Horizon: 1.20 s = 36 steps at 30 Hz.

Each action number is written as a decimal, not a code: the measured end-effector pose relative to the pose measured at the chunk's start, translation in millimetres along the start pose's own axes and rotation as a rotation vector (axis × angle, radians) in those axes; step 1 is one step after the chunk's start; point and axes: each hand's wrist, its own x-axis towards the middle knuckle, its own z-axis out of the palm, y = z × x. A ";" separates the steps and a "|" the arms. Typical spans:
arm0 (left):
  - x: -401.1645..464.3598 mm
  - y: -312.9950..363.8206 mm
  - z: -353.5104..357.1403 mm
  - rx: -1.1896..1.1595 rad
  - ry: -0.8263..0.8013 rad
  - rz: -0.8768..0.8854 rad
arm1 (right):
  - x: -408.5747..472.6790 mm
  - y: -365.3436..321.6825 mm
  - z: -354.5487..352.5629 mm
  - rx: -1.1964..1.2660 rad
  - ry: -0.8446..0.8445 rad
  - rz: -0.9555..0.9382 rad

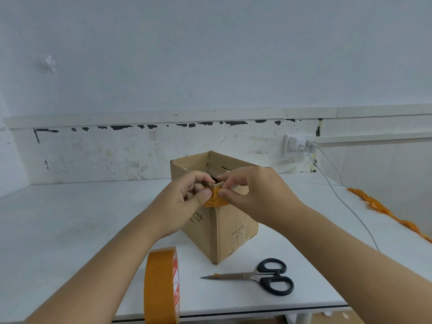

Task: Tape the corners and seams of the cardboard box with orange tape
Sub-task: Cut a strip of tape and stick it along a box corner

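An open brown cardboard box (231, 232) stands on the white table (70, 230), one vertical corner turned toward me. A short piece of orange tape (214, 199) wraps over the top of that near corner. My left hand (187, 199) pinches the tape's left side, thumb pressed on it. From the right, my right hand (252, 195) pinches the tape between thumb and forefinger at the box rim. The orange tape roll (161, 286) stands on edge near the table's front, under my left forearm.
Black-handled scissors (261, 275) lie shut in front of the box, a bit of orange tape on the blade. Crumpled orange tape strips (383, 209) trail along the table's right edge. A white cable (339, 197) runs from a wall socket (294, 145) across the table.
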 end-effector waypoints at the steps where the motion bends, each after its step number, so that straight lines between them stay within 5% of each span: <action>1: 0.7 -0.3 -0.3 0.007 -0.003 0.002 | 1.0 0.1 -0.2 -0.007 0.000 0.000; 22: 7.3 0.2 -9.1 0.173 -0.069 0.089 | 8.1 1.7 -2.8 -0.052 0.017 -0.011; 36: 12.0 -13.9 -3.0 0.019 -0.065 0.084 | 8.2 7.3 7.3 0.033 0.096 -0.097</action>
